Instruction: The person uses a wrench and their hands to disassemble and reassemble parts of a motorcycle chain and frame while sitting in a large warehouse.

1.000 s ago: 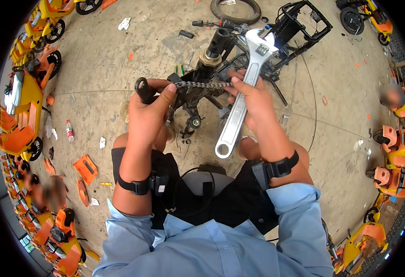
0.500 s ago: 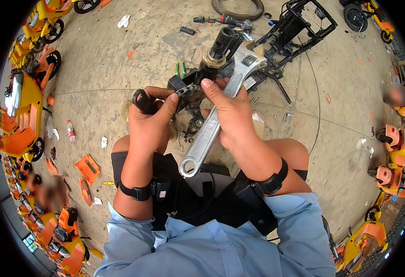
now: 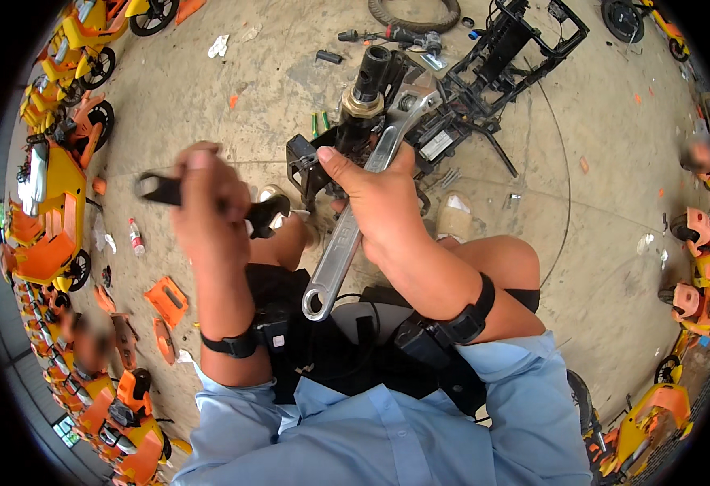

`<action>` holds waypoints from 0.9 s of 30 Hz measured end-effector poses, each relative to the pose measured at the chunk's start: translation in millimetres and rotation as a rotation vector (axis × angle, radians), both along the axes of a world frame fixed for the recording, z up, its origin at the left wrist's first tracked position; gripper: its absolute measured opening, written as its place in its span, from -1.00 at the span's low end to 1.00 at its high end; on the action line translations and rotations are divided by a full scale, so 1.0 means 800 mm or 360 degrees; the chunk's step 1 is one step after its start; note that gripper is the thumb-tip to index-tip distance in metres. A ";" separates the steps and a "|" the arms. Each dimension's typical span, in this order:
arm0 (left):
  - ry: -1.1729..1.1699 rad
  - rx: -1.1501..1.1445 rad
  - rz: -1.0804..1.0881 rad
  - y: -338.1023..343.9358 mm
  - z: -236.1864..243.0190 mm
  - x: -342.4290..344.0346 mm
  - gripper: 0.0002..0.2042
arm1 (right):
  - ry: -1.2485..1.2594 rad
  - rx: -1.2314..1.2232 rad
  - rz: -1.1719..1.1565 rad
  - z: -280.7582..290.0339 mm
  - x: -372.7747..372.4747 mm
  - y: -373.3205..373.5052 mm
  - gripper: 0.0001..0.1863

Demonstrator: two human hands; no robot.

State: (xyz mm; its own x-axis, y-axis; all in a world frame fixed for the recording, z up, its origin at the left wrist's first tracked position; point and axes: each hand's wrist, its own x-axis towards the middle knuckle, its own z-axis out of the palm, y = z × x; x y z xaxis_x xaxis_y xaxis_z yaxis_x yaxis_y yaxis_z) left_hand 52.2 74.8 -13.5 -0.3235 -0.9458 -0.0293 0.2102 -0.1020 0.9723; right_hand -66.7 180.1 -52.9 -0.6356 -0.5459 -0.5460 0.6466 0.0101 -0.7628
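My left hand (image 3: 209, 194), smeared by motion, is closed round a black wrench (image 3: 158, 189). One end of it pokes out to the left and its jaw end shows below the hand on the right. My right hand (image 3: 386, 204) grips a large silver adjustable wrench (image 3: 345, 247); its head points away from me, beside an upright black tube (image 3: 372, 73) with a brass-coloured nut (image 3: 361, 104). The right thumb lies near a black bracket (image 3: 302, 154) on the vehicle part between my feet. The palm and fingers hide part of that assembly.
A black vehicle frame (image 3: 505, 73) lies beyond on the concrete floor, with a tyre (image 3: 416, 18) and a handlebar piece (image 3: 395, 36) near it. Green-handled pliers (image 3: 320, 123) stand by the bracket. Orange panels (image 3: 166, 300) and a bottle (image 3: 136, 236) lie left. Yellow-orange scooters line both sides.
My left hand has pulled away from the black assembly toward the left, carrying the black wrench. My right hand and the silver wrench have shifted slightly left.
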 end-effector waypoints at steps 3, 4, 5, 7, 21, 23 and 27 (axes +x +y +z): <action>0.0555 -0.0068 -0.0259 -0.017 0.050 0.010 -0.72 | -0.0043 -0.0022 -0.0009 0.010 -0.003 0.003 -0.30; 0.0620 -0.0157 -0.0283 -0.016 0.068 0.007 -0.71 | -0.0051 -0.0022 0.0013 0.012 -0.001 0.004 -0.31; 0.0685 -0.0244 -0.0309 -0.013 0.081 0.003 -0.70 | -0.0059 -0.0021 0.0033 0.015 0.000 0.004 -0.32; 0.0756 -0.0276 -0.0428 -0.014 0.082 -0.014 -0.70 | -0.0114 -0.0014 0.0054 0.020 -0.005 0.006 -0.32; 0.0515 -0.0212 -0.0322 -0.006 0.054 -0.055 -0.67 | -0.0104 -0.0084 0.0045 0.006 -0.003 0.004 -0.32; 0.0444 -0.0232 -0.0314 0.000 0.057 -0.057 -0.65 | -0.0086 -0.0072 0.0042 0.006 -0.004 0.005 -0.32; 0.0306 -0.0266 -0.0200 0.020 0.063 -0.063 -0.62 | -0.0047 -0.0052 0.0052 0.011 -0.005 0.005 -0.32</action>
